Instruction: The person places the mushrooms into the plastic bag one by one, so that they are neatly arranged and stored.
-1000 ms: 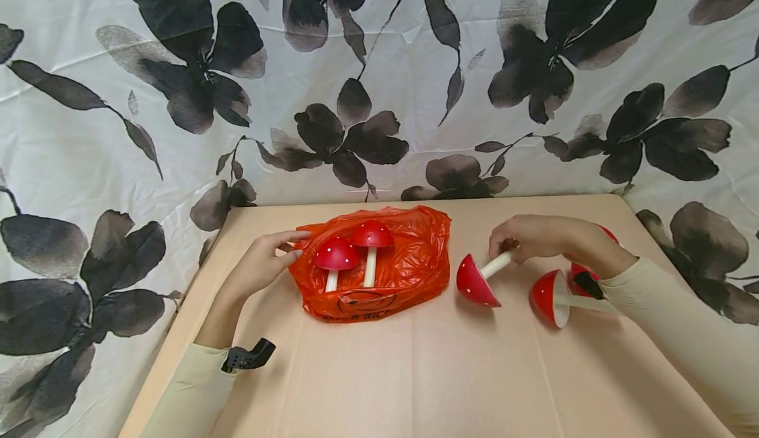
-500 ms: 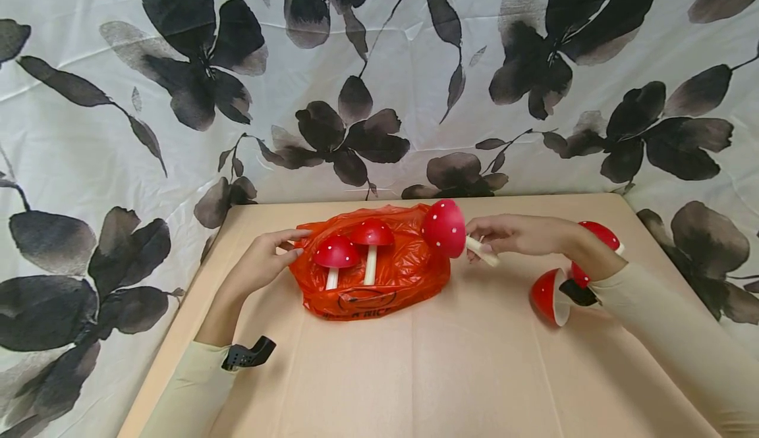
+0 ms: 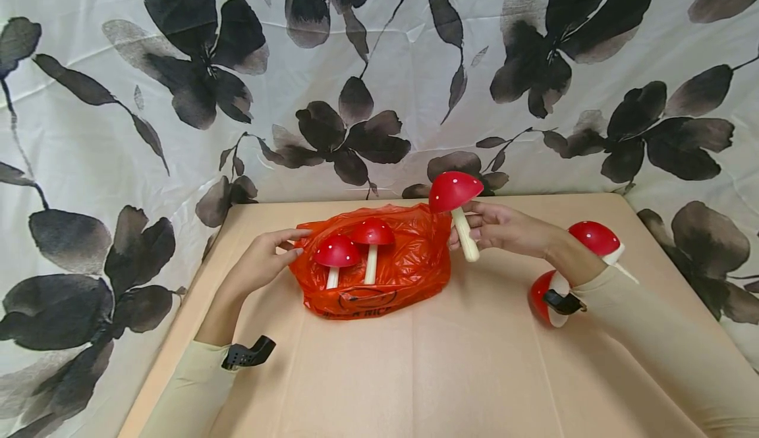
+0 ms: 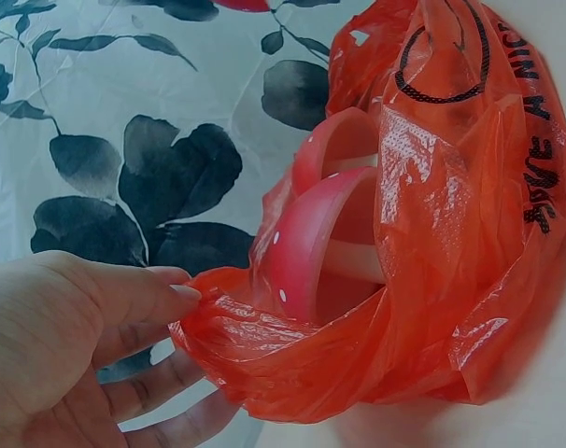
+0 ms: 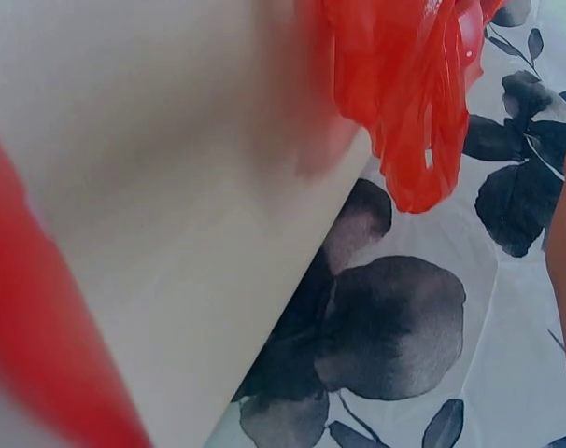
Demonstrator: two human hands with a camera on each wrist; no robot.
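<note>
An orange-red plastic bag (image 3: 415, 263) lies with its mouth spread, and two toy mushrooms with red, white-dotted caps stand in it, a left one (image 3: 335, 252) and a right one (image 3: 372, 232). My left hand (image 3: 263, 263) pinches the bag's left edge; the left wrist view shows thumb and fingers on the plastic (image 4: 283, 364). By its pale stem, a third mushroom (image 3: 453, 191) is held cap up in my right hand (image 3: 512, 230), raised by the bag's right end. In the right wrist view the bag's handle (image 5: 418, 159) hangs past the table edge.
Beneath my right forearm lie more red-capped mushrooms, one farther back (image 3: 595, 237) and one nearer (image 3: 539, 296), partly hidden by the wrist strap and sleeve. Behind the wooden table (image 3: 415, 372) hangs a white cloth with dark flowers (image 3: 201, 82).
My right hand has lifted the third mushroom off the table, carried it left to the bag and turned its cap upward. My left hand stays at the bag's edge.
</note>
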